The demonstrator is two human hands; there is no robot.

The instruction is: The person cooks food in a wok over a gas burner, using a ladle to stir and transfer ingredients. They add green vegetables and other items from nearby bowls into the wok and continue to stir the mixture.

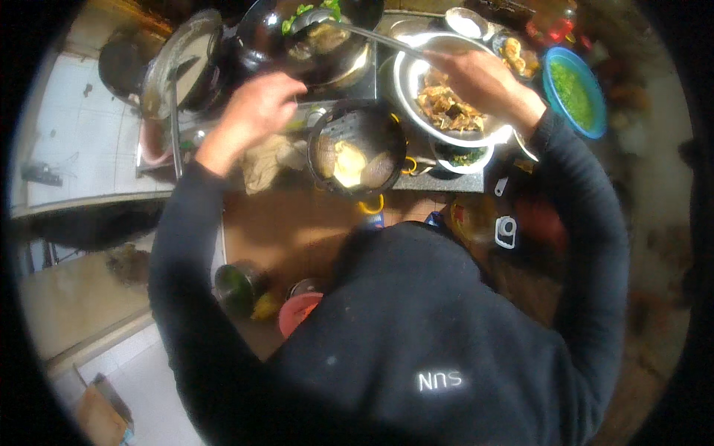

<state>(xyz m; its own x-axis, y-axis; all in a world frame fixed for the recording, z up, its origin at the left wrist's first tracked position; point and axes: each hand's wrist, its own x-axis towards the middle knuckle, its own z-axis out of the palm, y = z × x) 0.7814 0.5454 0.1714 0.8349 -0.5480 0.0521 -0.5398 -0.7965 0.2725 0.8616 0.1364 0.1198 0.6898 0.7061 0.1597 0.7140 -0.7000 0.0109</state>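
My right hand (477,78) grips the long handle of a metal ladle (385,39), whose bowl lies over a dark wok (259,42) with green leaves (312,14) and other food in it. Near the wok's lower left side is my left hand (259,108), its fingers bent and blurred; nothing shows in it. Below my right wrist, a metal basin (407,97) holds browned pieces of food (452,108). Between the hands and nearer my body stands a dark round pan (357,117) with a pale yellow piece of food (348,161).
At left, a wide pan (209,42) holds pale liquid, with a long metal utensil (175,128) across its rim. A crumpled cloth (262,164) lies on the counter. A blue bowl of chopped greens (599,122) and a white bowl (485,161) stand at right.
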